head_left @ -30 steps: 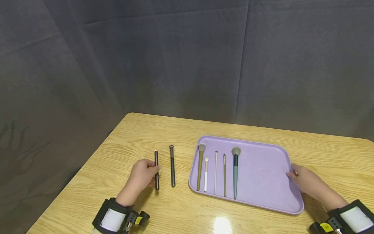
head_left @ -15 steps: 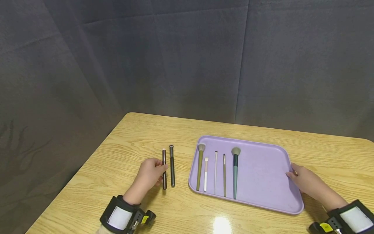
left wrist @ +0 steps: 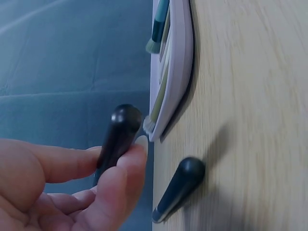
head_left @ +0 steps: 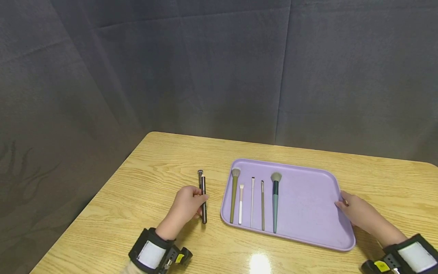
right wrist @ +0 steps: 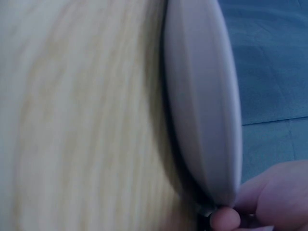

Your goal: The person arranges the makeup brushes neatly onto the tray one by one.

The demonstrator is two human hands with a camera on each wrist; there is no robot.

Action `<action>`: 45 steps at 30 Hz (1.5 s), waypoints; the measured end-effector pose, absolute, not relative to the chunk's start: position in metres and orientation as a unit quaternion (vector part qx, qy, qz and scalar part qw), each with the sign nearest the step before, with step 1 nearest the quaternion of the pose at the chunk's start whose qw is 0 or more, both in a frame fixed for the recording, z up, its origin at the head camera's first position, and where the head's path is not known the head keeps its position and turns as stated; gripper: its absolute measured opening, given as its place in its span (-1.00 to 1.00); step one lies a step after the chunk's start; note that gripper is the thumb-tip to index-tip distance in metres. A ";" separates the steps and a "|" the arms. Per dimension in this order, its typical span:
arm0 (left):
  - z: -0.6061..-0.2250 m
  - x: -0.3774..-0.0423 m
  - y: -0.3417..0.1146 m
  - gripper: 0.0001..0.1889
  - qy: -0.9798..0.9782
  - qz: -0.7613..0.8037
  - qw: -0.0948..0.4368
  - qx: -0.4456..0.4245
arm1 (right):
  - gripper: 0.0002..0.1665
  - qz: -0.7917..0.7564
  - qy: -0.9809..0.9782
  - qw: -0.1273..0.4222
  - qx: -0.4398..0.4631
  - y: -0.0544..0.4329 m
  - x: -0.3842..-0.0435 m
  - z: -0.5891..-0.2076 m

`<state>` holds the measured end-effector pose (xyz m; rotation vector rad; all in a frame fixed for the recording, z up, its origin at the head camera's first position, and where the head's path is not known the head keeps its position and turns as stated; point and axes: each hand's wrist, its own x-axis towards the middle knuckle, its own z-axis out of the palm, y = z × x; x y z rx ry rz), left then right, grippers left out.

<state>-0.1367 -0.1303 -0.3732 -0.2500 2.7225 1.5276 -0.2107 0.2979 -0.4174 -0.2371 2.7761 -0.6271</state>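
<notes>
My left hand (head_left: 186,201) pinches a dark brown makeup brush (head_left: 204,215) between thumb and fingers, its handle end toward me. In the left wrist view this held brush (left wrist: 120,132) is raised off the table. A black makeup brush (head_left: 200,177) lies on the wood and is partly covered by the held brush in the head view; its handle (left wrist: 184,178) shows whole in the left wrist view. At the right, my right hand (head_left: 361,213) grips the short edge of a lilac tray (head_left: 308,205), thumb on top, the other fingers mostly hidden beneath.
Several makeup brushes lie side by side in the tray's left half: an olive one (head_left: 234,198), a short white one (head_left: 240,207), two thin ones and a teal one (head_left: 275,205). A grey cloth (head_left: 219,76) hangs behind the wooden table (head_left: 164,156).
My left hand has carried the dark brown brush rightward, from left of the black brush to over it. The right hand and the tray stay where they were.
</notes>
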 end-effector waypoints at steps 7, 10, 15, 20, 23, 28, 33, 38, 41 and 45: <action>-0.372 -0.139 -0.120 -0.89 0.866 0.495 0.012 -0.067 | -0.29 -0.224 0.960 0.150 -0.075 0.297 -0.210 -0.416; -0.371 -0.140 -0.116 -0.89 0.865 0.498 0.015 -0.063 | -0.29 -0.224 0.960 0.150 -0.075 0.296 -0.210 -0.415; -0.372 -0.141 -0.110 -0.88 0.866 0.497 0.019 -0.056 | -0.30 -0.220 0.962 0.145 -0.077 0.296 -0.210 -0.415; -0.373 -0.143 -0.106 -0.88 0.866 0.498 0.020 -0.049 | -0.30 -0.224 0.961 0.145 -0.077 0.296 -0.210 -0.416; -0.374 -0.145 -0.103 -0.88 0.864 0.500 0.021 -0.045 | -0.31 -0.225 0.961 0.142 -0.078 0.295 -0.210 -0.415; -0.374 -0.146 -0.098 -0.87 0.869 0.493 0.022 -0.041 | -0.34 -0.222 0.963 0.127 -0.089 0.294 -0.209 -0.414; -0.374 -0.147 -0.095 -0.87 0.874 0.485 0.021 -0.039 | -0.32 -0.225 0.961 0.131 -0.090 0.294 -0.208 -0.414; -0.373 -0.149 -0.092 -0.88 0.873 0.487 0.019 -0.038 | -0.32 -0.225 0.961 0.136 -0.083 0.294 -0.209 -0.413; -0.372 -0.150 -0.089 -0.88 0.871 0.489 0.018 -0.035 | -0.32 -0.225 0.961 0.138 -0.081 0.294 -0.209 -0.412; -0.370 -0.149 -0.088 -0.87 0.872 0.488 0.017 -0.030 | -0.31 -0.225 0.961 0.140 -0.079 0.294 -0.209 -0.412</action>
